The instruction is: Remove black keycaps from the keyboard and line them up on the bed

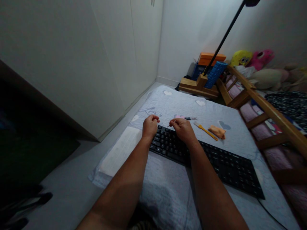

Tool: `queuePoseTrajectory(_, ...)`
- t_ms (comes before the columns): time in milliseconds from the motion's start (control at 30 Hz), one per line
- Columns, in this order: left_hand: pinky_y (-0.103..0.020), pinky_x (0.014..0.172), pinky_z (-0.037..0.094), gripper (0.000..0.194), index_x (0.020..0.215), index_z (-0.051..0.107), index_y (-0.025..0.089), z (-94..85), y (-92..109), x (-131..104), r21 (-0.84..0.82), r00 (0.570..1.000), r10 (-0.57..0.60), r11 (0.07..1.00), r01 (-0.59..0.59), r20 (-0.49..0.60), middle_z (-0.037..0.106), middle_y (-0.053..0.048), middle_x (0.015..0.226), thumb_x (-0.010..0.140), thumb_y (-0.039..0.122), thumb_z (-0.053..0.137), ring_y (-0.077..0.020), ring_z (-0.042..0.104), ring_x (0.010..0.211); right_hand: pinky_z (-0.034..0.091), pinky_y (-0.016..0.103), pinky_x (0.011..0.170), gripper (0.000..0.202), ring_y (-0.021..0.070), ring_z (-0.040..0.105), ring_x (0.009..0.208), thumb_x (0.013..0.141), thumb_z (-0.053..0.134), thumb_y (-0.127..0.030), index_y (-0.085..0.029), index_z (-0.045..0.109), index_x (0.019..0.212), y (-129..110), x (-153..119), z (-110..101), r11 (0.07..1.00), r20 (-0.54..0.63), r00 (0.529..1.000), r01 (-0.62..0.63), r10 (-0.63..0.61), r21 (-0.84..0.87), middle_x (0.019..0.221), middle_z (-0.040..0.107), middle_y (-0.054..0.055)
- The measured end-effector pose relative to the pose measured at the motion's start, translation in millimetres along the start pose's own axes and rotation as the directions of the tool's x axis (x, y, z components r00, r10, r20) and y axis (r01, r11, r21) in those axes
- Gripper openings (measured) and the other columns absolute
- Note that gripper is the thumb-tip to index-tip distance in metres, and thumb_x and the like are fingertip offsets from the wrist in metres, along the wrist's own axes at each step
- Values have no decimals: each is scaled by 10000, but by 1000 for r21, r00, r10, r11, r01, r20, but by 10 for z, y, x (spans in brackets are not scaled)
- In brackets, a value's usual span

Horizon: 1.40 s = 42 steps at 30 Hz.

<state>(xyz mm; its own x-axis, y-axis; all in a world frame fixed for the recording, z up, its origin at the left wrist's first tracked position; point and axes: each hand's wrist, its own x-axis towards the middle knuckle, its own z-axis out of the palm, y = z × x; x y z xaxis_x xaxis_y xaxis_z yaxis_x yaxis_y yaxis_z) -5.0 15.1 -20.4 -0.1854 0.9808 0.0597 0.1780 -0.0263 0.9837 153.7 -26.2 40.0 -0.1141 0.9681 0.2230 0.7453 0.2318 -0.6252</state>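
A black keyboard [230,166] lies at a slant on the pale cloth, its cable leaving the right end. My left hand [150,126] is closed just beyond the keyboard's upper left corner, fingers curled in; whatever it may hold is hidden. Over the left part of the keys, my right hand [183,128] is closed in a pinch, and a tiny dark bit shows at its fingertips, too small to name. Beyond the right hand lies a thin tool with a dark handle and metal tip [190,118]. A yellow-handled brush [207,132] and a crumpled orange cloth [217,131] rest behind the keyboard.
A flat white sheet [120,150] lies left of the keyboard on the cloth-covered surface [182,100]. A white cabinet [120,64] rises on the left. Wooden bed railing [271,111] borders the right, and a wooden stand [199,86] with a black pole is behind.
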Motion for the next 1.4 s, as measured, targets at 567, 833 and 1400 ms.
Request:
queuePoseTrajectory(567, -279, 723, 461, 130, 757, 628, 188, -26, 34, -23, 84, 991, 24, 996, -36, 133, 700, -30, 702, 774, 287, 545, -173, 649, 707, 418, 257, 707, 222, 164, 654, 724, 888, 549, -166, -179, 760, 822, -43, -10, 89, 996, 77, 997, 27, -21, -79, 792, 756, 60)
queuePoseTrajectory(833, -303, 672, 431, 453, 603, 620, 205, -58, 133, -59, 238, 992, 60, 967, -85, 113, 666, -41, 631, 883, 483, 397, -195, 616, 664, 409, 256, 685, 228, 158, 640, 709, 890, 537, -159, -169, 755, 827, -62, -16, 61, 996, 124, 992, 44, -35, -74, 792, 755, 65)
queuePoseTrajectory(1400, -288, 726, 464, 220, 645, 588, 205, -40, 23, -40, 40, 997, 68, 997, -67, -20, 641, -10, 694, 586, 91, 409, -171, 608, 730, 427, 264, 732, 231, 172, 664, 777, 898, 530, -173, -176, 756, 850, -52, -17, 55, 993, 123, 992, 54, -41, -105, 835, 763, 68)
